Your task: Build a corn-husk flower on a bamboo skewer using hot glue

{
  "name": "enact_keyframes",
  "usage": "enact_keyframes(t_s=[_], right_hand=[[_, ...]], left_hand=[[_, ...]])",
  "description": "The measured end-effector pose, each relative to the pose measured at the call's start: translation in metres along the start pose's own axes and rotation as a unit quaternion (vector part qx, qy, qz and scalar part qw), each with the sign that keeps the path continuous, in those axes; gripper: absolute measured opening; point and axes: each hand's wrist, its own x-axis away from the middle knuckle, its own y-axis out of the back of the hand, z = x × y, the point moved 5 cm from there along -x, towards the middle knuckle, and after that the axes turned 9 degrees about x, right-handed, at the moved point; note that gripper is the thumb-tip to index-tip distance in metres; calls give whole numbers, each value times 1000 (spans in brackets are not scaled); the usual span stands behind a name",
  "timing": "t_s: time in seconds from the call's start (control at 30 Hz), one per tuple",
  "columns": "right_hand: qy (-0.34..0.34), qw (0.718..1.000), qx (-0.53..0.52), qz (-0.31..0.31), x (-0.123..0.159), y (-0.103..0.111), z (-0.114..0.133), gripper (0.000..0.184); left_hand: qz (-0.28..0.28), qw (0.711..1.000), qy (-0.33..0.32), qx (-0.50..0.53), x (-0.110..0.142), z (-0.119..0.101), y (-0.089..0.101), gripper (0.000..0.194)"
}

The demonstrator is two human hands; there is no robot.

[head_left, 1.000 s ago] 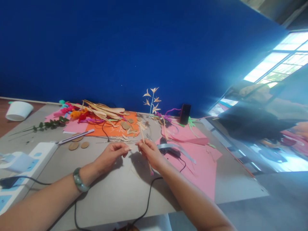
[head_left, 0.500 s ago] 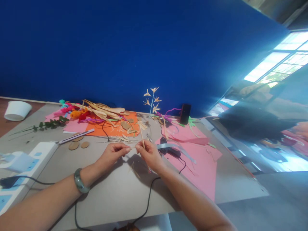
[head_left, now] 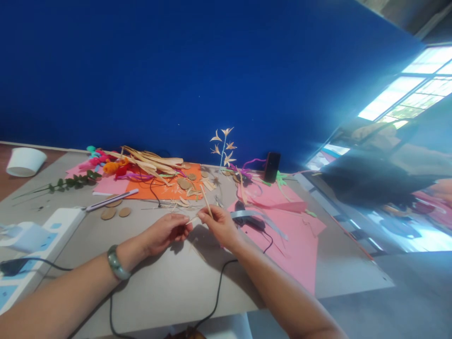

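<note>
Pale, narrow, papery strip (head_left: 193, 220) sits above the flat grey bench (head_left: 165, 292), pinched by the left hand (head_left: 166, 233) and right hand (head_left: 221, 227), presumably to steady it; the latter also grips a slim tan stick (head_left: 205, 197).

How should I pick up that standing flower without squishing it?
Probably pinch the flower by its lower stem, from the front left: the stem is thin and upright, the lowest blossom sticks out right, and the blue wall is behind.
</note>
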Motion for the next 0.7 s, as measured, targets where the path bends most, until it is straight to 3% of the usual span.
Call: enact_keyframes(t_s=[0.2,0.33,0.57,0.7], right_hand=[[17,1000,3,-12,0,1,4,29],[-1,1000,-16,-7,0,2,2,33],[10,995,11,98,6,-12,3,34],[13,990,63,123,9,-16,2,32]], left_hand=[[23,999,3,-22,1,-2,-4,23],[13,998,-44,-39,-1,-5,-1,24],[-18,987,-118,-108,-3,-7,6,24],[-15,984,-131,-119,-2,-8,6,21]])
